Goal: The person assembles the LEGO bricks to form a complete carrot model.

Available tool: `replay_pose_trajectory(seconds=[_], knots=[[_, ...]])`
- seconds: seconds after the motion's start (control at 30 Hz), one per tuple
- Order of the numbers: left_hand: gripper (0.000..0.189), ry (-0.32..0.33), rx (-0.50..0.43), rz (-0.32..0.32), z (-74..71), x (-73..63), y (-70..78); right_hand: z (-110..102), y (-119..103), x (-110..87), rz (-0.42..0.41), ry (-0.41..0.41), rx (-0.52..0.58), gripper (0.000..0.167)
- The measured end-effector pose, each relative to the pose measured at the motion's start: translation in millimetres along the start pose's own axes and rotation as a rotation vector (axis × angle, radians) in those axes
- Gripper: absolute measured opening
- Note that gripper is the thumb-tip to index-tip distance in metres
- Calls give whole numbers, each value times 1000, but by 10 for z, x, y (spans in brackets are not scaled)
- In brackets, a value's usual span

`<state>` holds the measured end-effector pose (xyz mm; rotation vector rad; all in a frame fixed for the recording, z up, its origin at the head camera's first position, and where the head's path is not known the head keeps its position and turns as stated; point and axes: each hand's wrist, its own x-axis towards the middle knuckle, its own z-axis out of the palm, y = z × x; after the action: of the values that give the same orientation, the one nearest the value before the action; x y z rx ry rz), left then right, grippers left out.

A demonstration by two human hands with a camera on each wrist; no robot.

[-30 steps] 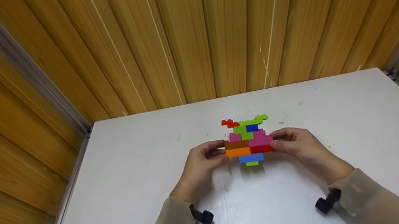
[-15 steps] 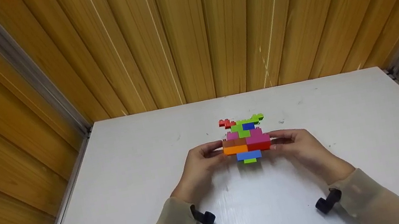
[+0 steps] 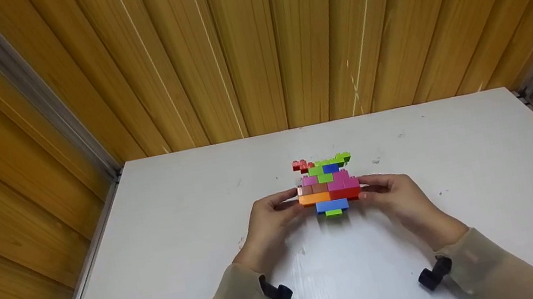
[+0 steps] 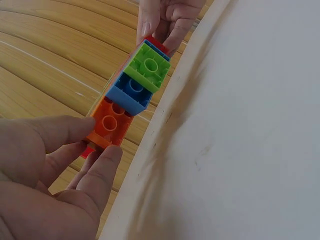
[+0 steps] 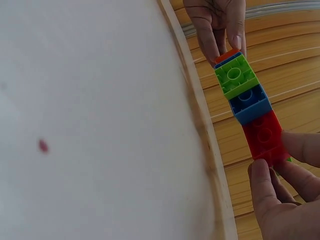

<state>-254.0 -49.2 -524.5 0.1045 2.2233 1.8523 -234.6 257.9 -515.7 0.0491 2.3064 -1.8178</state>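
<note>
A figure built of toy building bricks point(image 3: 328, 188) is held up between both hands, above the white tabletop. Its layers run from a small green brick at the bottom through blue, orange and red, brown and pink, to a green and blue top with red and green tips. My left hand point(image 3: 268, 223) pinches the orange and brown end between thumb and fingers. At the opposite end my right hand point(image 3: 404, 199) grips the red and pink bricks. Both wrist views show the hollow undersides of the green brick point(image 4: 147, 66) and the blue brick point(image 5: 250, 104).
The white table point(image 3: 174, 215) spreads out under the hands, with small dark marks on its surface. Wood-patterned panels point(image 3: 248, 48) rise behind its back edge and along both sides. Black wrist-camera mounts point(image 3: 276, 293) stick out from the sleeves.
The brick figure has moved slightly to the left and tilted a little, so more of its upper studs show. Both hands keep their hold; the forearms have shifted slightly inward.
</note>
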Motion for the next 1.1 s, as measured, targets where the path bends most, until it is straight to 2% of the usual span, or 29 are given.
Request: replay_pose_trajectory(seconds=[0.17, 0.4, 0.93, 1.1], knots=[[42, 18, 4, -6, 41, -14, -9, 24, 5, -3, 19, 15, -26, 54], [40, 26, -24, -60, 66, -34, -31, 47, 30, 5, 2, 41, -47, 52], [35, 77, -7, -91, 79, 8, -44, 55, 56, 128, 113, 9, 108, 52], [37, 78, -7, -111, 78, 19, -46, 59, 57, 135, 136, 6, 105, 51]])
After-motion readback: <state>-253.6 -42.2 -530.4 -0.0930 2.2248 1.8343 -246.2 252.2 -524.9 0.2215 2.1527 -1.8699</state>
